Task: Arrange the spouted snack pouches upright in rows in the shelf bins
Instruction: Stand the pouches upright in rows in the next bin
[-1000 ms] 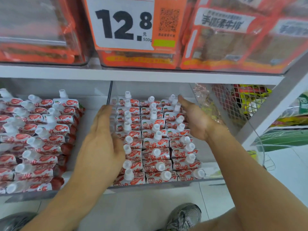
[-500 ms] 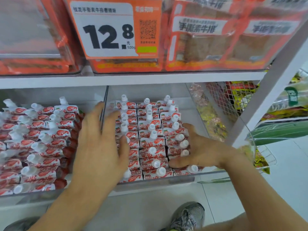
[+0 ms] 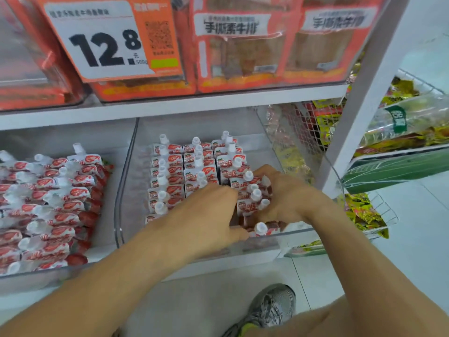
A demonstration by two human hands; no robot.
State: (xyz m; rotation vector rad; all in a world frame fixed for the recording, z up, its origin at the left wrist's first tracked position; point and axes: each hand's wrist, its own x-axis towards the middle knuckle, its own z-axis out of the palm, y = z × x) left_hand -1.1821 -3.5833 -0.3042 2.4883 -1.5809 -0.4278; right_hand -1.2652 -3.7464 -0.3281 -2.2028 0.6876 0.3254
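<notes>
Hands of one person reach into a clear plastic bin on a white store shelf, seen from above. That bin is the landmark for everything here. Inside it stand spouted snack pouches, white and red with white screw caps, set upright in three rows running front to back.

At the bin's front right corner, the right hand curls its fingers round a small cluster of pouches in the right-hand row, caps poking up between the fingers. Just beside it, over the front of the middle row, the left hand lies with fingers bent down onto the pouches; whether it grips any of them cannot be told. The two hands are close together, nearly touching.

Left of the bin sits a second clear bin, filled with the same pouches leaning in looser rows. Above the bin, on the next shelf up, are orange packets and a price card reading 12.8. Right of the bin, past the shelf upright, a wire basket holds yellow packets. Below the bin, on the pale floor, a grey sneaker shows.
</notes>
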